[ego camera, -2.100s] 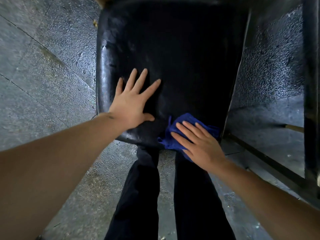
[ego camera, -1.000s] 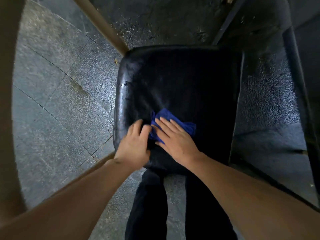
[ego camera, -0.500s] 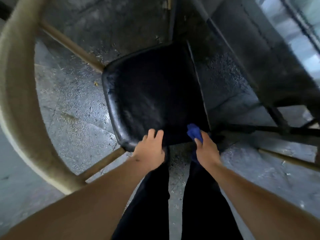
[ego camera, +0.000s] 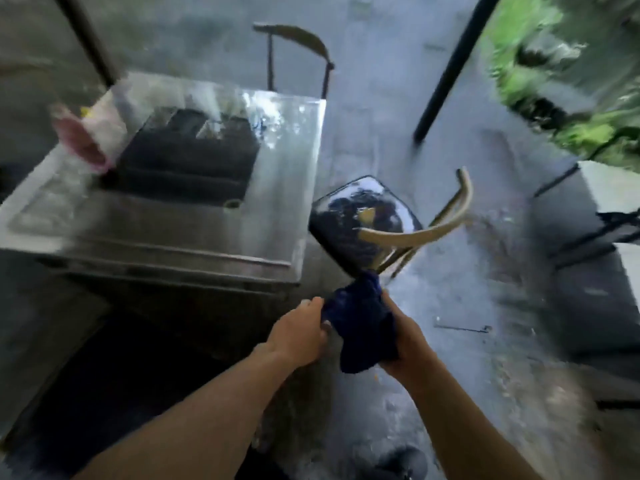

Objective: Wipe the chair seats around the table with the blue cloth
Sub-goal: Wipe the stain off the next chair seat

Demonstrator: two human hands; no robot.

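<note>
Cloth (ego camera: 363, 327) bunched between my hands at lower centre, right hand (ego camera: 403, 344) gripping it, left fingers (ego camera: 313, 308) pinching its edge; soft and limp, I judge, best held wadded. Chair seat (ego camera: 360, 220) waits just above, beside the worktop (ego camera: 166, 216).

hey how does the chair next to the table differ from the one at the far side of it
The near chair stands beside the table on its right, with its shiny black seat in full view; the far chair shows only its backrest and posts above the table's far edge. The near chair's backrest curves toward the camera, just beyond the blue cloth; the far one stands well away. Both have pale curved backrests.
</note>
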